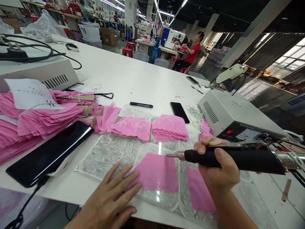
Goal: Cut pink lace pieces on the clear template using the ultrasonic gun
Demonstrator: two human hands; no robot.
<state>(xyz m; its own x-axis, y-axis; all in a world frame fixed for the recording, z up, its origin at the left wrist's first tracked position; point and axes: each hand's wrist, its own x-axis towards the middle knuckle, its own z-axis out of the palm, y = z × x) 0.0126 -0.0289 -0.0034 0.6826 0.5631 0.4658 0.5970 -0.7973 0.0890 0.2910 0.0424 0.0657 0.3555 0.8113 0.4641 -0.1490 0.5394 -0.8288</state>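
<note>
My left hand lies flat with fingers spread on a clear plastic sheet, its fingertips touching the left edge of a pink fabric piece. My right hand is wrapped round a black hand-held tool whose metal tip points left, just above that pink piece. A second pink piece lies under my right wrist. Two stacks of pink lace sit just beyond.
A large pile of pink fabric and a black phone on a stand are at left. A grey control box, another phone, a black marker and a second box stand on the white table. A person in red sits far behind.
</note>
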